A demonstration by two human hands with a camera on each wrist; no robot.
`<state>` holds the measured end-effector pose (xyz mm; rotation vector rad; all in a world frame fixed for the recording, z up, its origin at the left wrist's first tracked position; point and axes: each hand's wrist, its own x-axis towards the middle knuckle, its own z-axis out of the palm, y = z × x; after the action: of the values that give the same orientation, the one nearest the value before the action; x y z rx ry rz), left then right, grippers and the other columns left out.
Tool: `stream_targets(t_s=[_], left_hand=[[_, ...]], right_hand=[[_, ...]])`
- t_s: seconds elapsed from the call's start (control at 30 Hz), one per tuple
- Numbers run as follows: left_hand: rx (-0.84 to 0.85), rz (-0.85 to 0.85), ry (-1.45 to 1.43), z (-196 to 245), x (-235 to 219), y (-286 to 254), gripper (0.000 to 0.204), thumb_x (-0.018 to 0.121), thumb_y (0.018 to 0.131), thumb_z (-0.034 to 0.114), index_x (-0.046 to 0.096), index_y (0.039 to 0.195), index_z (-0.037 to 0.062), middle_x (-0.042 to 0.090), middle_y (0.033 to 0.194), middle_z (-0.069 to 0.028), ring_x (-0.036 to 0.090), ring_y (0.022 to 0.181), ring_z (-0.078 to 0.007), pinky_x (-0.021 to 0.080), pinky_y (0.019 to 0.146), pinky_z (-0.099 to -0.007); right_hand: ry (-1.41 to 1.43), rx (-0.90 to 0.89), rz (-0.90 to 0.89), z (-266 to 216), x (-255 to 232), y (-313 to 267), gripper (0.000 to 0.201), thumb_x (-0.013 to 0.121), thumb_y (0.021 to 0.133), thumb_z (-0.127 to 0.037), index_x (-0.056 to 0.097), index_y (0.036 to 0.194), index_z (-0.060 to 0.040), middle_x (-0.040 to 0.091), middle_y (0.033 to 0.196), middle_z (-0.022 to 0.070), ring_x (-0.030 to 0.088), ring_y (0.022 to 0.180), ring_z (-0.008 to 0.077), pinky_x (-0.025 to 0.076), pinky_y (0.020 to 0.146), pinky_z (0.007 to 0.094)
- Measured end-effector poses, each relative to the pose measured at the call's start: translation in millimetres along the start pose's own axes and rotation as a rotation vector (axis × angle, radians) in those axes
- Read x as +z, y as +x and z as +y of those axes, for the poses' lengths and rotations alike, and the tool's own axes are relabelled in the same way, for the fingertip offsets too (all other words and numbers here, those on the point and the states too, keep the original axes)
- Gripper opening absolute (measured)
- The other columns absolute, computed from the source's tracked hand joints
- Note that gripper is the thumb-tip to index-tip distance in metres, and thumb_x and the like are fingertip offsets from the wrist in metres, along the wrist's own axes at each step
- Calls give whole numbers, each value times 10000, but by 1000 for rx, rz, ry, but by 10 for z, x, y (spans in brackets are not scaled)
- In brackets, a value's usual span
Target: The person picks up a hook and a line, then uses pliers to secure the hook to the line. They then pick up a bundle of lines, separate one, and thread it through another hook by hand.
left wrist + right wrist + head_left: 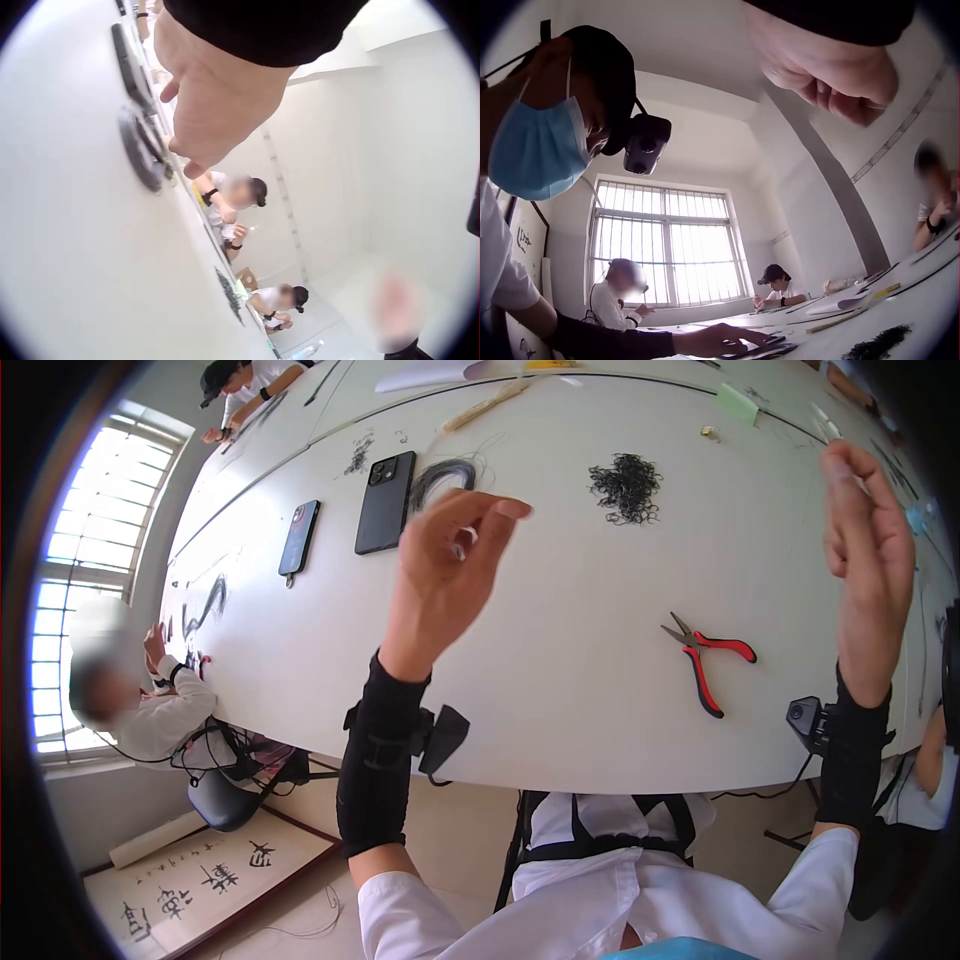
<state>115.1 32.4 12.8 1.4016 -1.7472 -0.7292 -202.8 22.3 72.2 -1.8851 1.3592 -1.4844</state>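
My left hand (445, 575) is raised over the table beside a looped bundle of fine dark strands (440, 478). Its thumb and index fingertips meet in a pinch shape; I cannot tell whether a fine strand is between them. Far to the right, my right hand (870, 550) is held up with fingers bent in. A thin pale strand (877, 109) shows at its fingertips in the right wrist view. Between the hands lie a heap of small black curled pieces (626, 489) and, nearer me, red-and-black pliers (705, 655) with jaws apart.
A large dark phone (385, 502) and a smaller phone (299, 538) lie left of the bundle. Behind are a tan stick bundle (485, 407), a green paper (737, 404) and a small gold-coloured piece (709, 433). Other people sit around the white table (570, 710).
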Motion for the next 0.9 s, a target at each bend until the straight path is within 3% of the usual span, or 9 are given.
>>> stream_targets(t_s=[0.1,0.17,0.3,0.5,0.53,0.63,0.7,0.77,0.9], left_hand=[[-302,-335,-688,498,485,-125,346,574,1061,293,721,1084,-20,615,865,19,536,777,-81,423,721,-247],[-340,-271,-956,461,698,-85,294,578,1059,266,710,1055,3,618,888,13,531,769,-76,430,727,-251],[-303,-41,-1136,218,770,67,201,592,1051,217,691,1020,45,634,950,3,524,751,-72,445,732,-262],[-239,89,-771,149,752,126,214,646,1019,212,706,995,8,669,986,-41,512,741,-61,448,716,-263],[-242,50,-678,203,822,109,241,665,1007,217,710,1006,-19,657,907,-28,493,723,-62,433,700,-250],[-168,-97,-418,386,1026,53,259,655,1015,220,719,983,-30,607,796,3,476,711,-54,408,657,-236],[17,-80,-340,393,1224,29,99,701,924,82,726,918,-14,628,787,-68,542,652,-123,442,601,-285],[32,-164,-225,487,1270,-17,98,685,938,60,731,969,-21,658,828,-36,533,706,-94,443,650,-262],[78,-165,-198,462,1337,-21,79,696,909,50,738,949,-3,652,816,-55,536,689,-114,446,642,-266]], right_hand=[[-93,123,-526,-200,254,-262,130,655,984,-139,626,1038,-25,582,704,25,508,569,112,404,550,256],[-73,-79,-607,-57,410,-423,107,660,948,-101,597,958,-16,603,672,112,537,513,209,426,531,323],[-240,61,-586,167,274,-458,97,656,937,-89,591,928,-17,578,630,138,540,504,276,439,535,360],[-455,355,-657,631,-136,-351,114,657,960,-104,615,987,-2,581,734,72,599,694,153,474,666,311],[-557,-13,-422,738,-90,-464,175,659,967,-152,652,1056,-2,641,986,114,636,971,199,488,885,322],[-421,-141,-326,749,14,-403,283,658,983,-254,679,1107,-1,643,1114,135,615,997,252,503,857,339],[-29,224,-524,595,95,-363,341,634,1008,-316,686,1117,3,679,1026,95,640,964,194,499,905,325],[264,365,-643,610,201,-335,341,626,1016,-314,685,1110,8,693,989,76,647,951,163,505,892,306],[423,446,-524,657,317,-378,318,600,1032,-301,686,1076,3,702,929,39,657,896,127,511,856,262]])
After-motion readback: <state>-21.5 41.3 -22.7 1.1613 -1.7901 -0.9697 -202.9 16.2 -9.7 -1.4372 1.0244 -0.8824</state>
